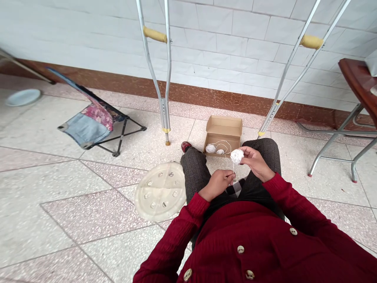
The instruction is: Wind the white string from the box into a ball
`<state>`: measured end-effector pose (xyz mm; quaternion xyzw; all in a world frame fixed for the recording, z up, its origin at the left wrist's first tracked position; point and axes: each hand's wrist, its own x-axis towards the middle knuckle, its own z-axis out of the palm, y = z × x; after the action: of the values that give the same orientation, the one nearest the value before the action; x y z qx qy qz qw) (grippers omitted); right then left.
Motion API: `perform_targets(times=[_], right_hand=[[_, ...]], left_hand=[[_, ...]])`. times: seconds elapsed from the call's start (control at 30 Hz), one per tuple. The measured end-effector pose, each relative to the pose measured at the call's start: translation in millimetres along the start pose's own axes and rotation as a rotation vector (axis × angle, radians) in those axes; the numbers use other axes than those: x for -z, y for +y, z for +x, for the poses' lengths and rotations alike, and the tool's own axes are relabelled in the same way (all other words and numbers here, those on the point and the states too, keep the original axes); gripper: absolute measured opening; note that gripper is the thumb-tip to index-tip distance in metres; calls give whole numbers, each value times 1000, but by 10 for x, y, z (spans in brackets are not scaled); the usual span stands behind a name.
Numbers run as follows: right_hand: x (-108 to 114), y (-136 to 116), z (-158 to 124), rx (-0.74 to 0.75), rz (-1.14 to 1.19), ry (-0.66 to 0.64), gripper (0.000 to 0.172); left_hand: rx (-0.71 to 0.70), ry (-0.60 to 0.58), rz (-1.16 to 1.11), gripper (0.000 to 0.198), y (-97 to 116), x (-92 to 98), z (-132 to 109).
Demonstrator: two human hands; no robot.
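My right hand point(257, 162) is closed around a small white ball of thread point(236, 156), held above my knees. My left hand point(218, 183) pinches the thin white thread point(233, 168) that runs down from the ball. I am seated, in a red buttoned cardigan and grey trousers. On the floor in front of my knees stands an open cardboard box point(224, 128). It holds two more white thread balls point(214, 149) and loose loops of thread.
A round pale tray point(160, 191) with several small pieces lies on the floor by my left leg. Two metal crutches point(165, 78) point(290, 67) lean on the tiled wall. A folding fabric chair point(94, 118) sits left, a pale plate point(22, 97) far left, a wooden table point(357, 84) right.
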<state>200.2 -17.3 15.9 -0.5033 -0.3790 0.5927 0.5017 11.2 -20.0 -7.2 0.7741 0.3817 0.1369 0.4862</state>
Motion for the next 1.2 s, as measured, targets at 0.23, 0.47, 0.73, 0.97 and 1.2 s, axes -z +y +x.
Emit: perform_targets(times=[0.23, 0.47, 0.73, 0.97, 1.2], right_hand=[[106, 406, 198, 149, -493, 139, 35], [90, 454, 5, 156, -665, -166, 32], [17, 111, -219, -50, -136, -281, 43], [-25, -11, -230, -87, 74, -134, 35], [-12, 25, -173, -165, 283, -30, 31]], left_hand=[[-154, 5, 450, 33, 148, 128, -39], [-351, 133, 645, 25, 204, 342, 110], [-265, 101, 213, 30, 91, 432, 268], [33, 130, 11, 30, -79, 113, 156], [49, 116, 85, 37, -89, -8, 48]])
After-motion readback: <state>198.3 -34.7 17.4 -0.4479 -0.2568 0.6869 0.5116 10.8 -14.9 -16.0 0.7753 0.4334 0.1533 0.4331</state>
